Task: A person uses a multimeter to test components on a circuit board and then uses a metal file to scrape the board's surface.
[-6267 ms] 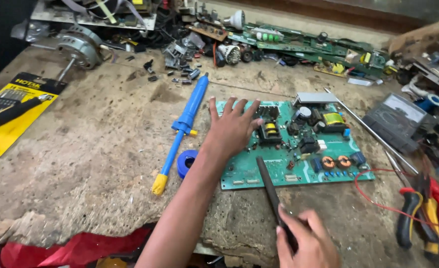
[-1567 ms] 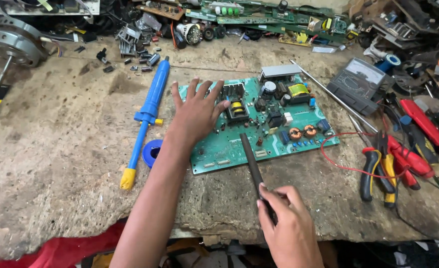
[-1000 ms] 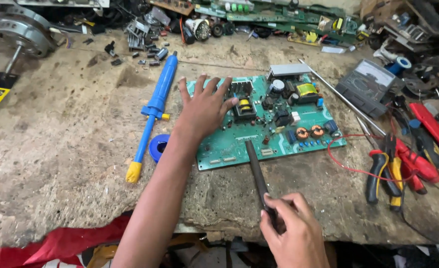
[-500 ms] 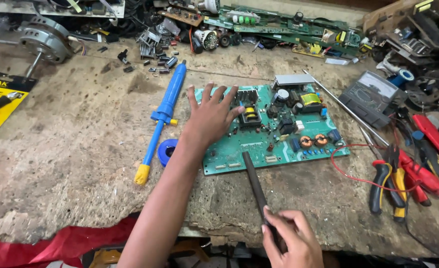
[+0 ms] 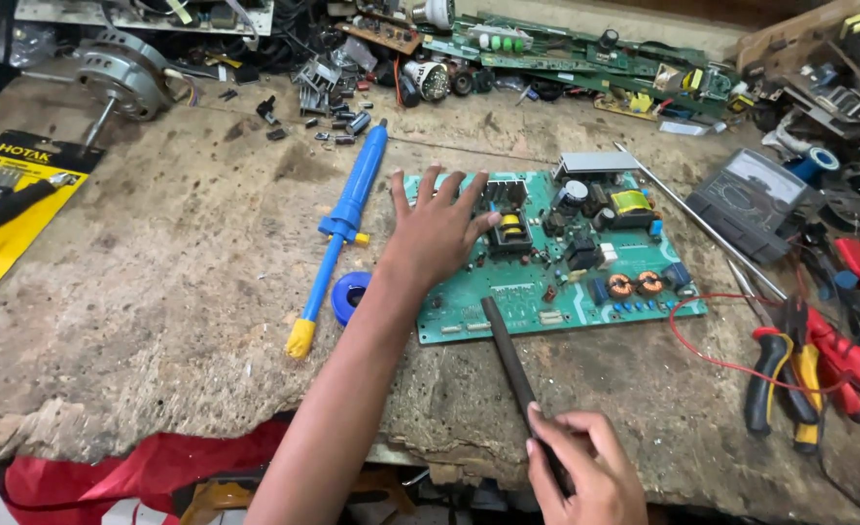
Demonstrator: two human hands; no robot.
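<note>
We press our left hand [image 5: 437, 233] flat on the left end of the green circuit board [image 5: 556, 255], fingers spread wide and palm down. Holding it this way pins the board against the rough, worn workbench [image 5: 157, 292] so it cannot slide when something pokes at it. The board lies component side up near the middle of the bench, its long edge facing us.

Our right hand [image 5: 585, 472] is closed around the handle end of a dark, slim tool [image 5: 509, 362], gripped low like a pen. The tool's tip rests at the near edge of the board, just below our left palm, angled up and away from us; the low grip gives fine control at the tip.

Just left of the board lie a blue suction pump [image 5: 347, 219] with a yellow tip and a small blue roll [image 5: 350, 295], both within easy reach. To the right, pliers [image 5: 778, 374] with red and yellow handles, a loop of red wire [image 5: 712, 345] and a grey meter [image 5: 751, 199] sit close by but apart from the board.
</note>
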